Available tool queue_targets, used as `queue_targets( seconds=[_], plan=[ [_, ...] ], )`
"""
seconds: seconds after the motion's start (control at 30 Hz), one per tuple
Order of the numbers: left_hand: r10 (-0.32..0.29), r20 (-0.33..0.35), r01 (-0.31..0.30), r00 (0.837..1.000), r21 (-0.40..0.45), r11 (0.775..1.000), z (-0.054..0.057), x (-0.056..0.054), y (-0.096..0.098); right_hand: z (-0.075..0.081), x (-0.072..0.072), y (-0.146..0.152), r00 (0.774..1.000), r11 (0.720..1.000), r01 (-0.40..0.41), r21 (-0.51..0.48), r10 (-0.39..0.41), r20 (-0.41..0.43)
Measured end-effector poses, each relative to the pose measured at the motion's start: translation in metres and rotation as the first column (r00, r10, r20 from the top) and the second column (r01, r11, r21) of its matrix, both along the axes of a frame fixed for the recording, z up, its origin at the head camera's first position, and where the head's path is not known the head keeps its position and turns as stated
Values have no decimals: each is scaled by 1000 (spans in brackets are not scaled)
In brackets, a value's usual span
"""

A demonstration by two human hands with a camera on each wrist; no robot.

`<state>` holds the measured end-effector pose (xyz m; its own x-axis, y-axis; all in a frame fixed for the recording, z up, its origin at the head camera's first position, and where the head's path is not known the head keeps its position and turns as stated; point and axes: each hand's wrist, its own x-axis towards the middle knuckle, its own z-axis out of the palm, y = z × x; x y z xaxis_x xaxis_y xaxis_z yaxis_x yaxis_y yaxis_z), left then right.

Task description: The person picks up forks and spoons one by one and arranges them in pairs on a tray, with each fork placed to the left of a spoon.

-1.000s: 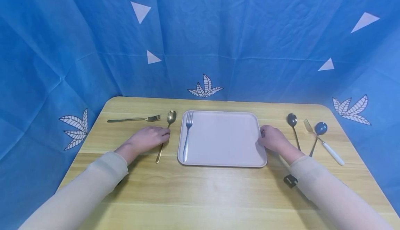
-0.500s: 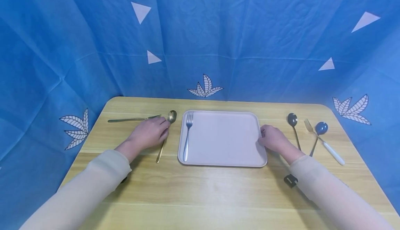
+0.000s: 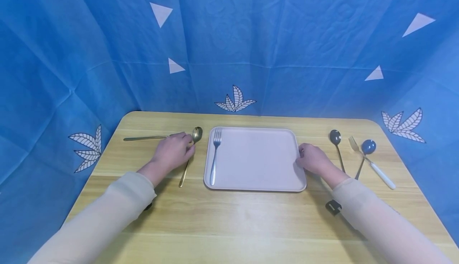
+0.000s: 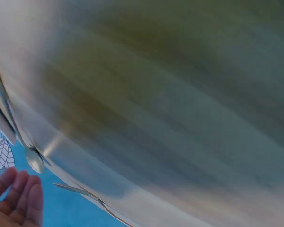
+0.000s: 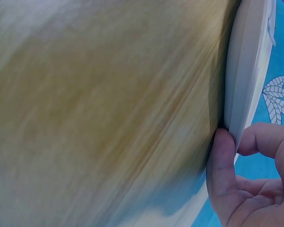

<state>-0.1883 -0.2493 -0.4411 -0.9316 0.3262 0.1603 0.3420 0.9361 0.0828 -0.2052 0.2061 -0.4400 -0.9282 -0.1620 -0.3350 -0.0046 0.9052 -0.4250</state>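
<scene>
My left hand [image 3: 173, 150] hovers over a gold spoon [image 3: 196, 134], covering part of its handle in the head view. In the left wrist view its loosely bent fingers [image 4: 20, 201] appear apart from the spoon [image 4: 34, 160], holding nothing. A gold fork [image 3: 145, 138] lies left of the spoon, its tines hidden behind that hand. My right hand [image 3: 315, 160] pinches the right rim of a pale pink rectangular tray [image 3: 256, 160]; thumb and forefinger meet the tray edge [image 5: 244, 66] in the right wrist view. A silver fork [image 3: 215, 156] lies along the tray's left side.
Right of the tray are a dark spoon [image 3: 336, 138], another dark spoon with a bluish bowl [image 3: 368, 147], and a white-handled fork [image 3: 381, 175] crossing it. All lie on a wooden table [image 3: 233, 224]. A blue patterned cloth [image 3: 229, 45] hangs behind it.
My left hand has shifted slightly away from me along the spoon and now covers the gold fork's tines. My right hand, the tray and the cutlery have stayed in place.
</scene>
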Motion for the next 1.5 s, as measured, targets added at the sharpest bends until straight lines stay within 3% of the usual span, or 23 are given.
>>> queue_targets(
  seconds=[0.27,0.57,1.2,1.5],
  plan=[
    [93,59,-97,994,71,993,-5,-1,9,2,1,0,1000,1000,-1,2,1,-2],
    [178,149,-192,973,85,978,-6,1,17,4,2,-1,1000,1000,2,-3,-2,1],
    [251,209,-272,945,82,959,-7,2,31,4,2,-1,1000,1000,-1,3,1,-7],
    [291,270,-314,918,45,948,-5,-3,34,4,2,-1,1000,1000,1,-11,-1,0]
  ],
)
